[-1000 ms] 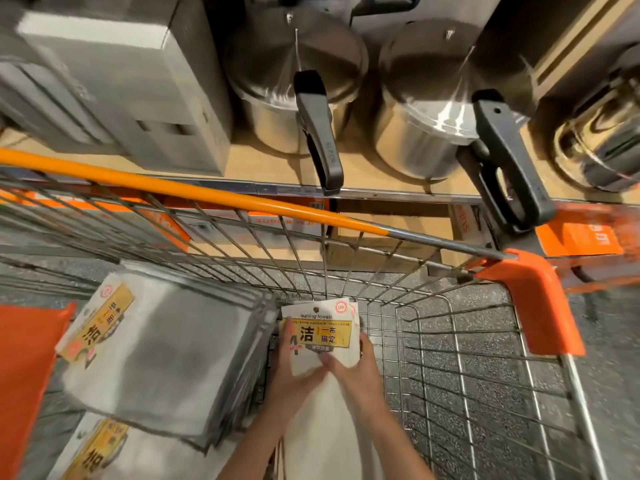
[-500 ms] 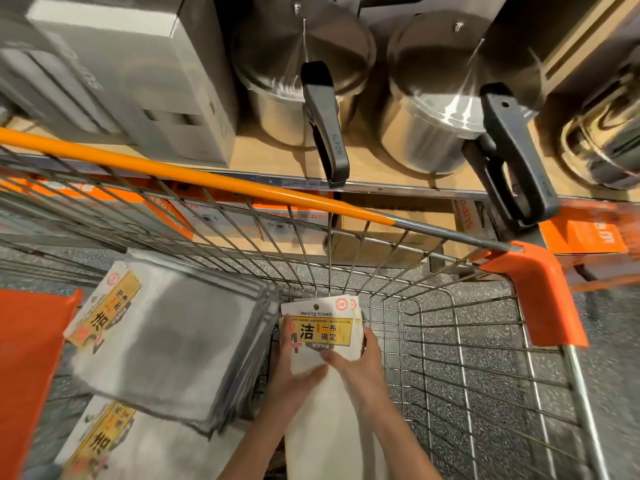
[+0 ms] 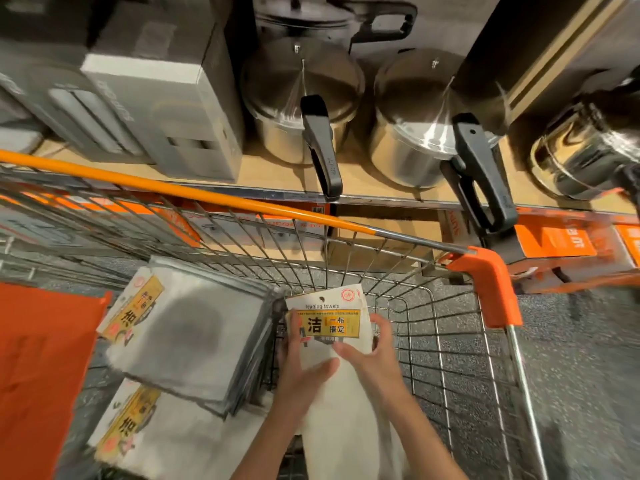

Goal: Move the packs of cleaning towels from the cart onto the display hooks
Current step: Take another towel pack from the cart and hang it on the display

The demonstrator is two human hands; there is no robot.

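Note:
A white pack of cleaning towels [image 3: 329, 306] with a yellow label stands upright inside the wire cart [image 3: 433, 341]. My left hand [image 3: 301, 362] grips its left edge, thumb across the front. My right hand [image 3: 370, 351] holds its right edge, with the thumb on the front and the fingers curled at the side. A stack of more packs [image 3: 187, 334] lies flat in the cart to the left, and another pack [image 3: 145, 431] lies below it. No display hooks are in view.
The cart has an orange handle bar [image 3: 207, 195] and an orange corner [image 3: 485, 282]. A shelf beyond holds steel pressure cookers [image 3: 298, 98] with black handles and grey boxes [image 3: 162, 109]. An orange flap [image 3: 41, 358] is at the left.
The pack and both hands have risen slightly within the cart. My right hand's fingers have spread a little at the pack's right edge. The view has tilted up slightly.

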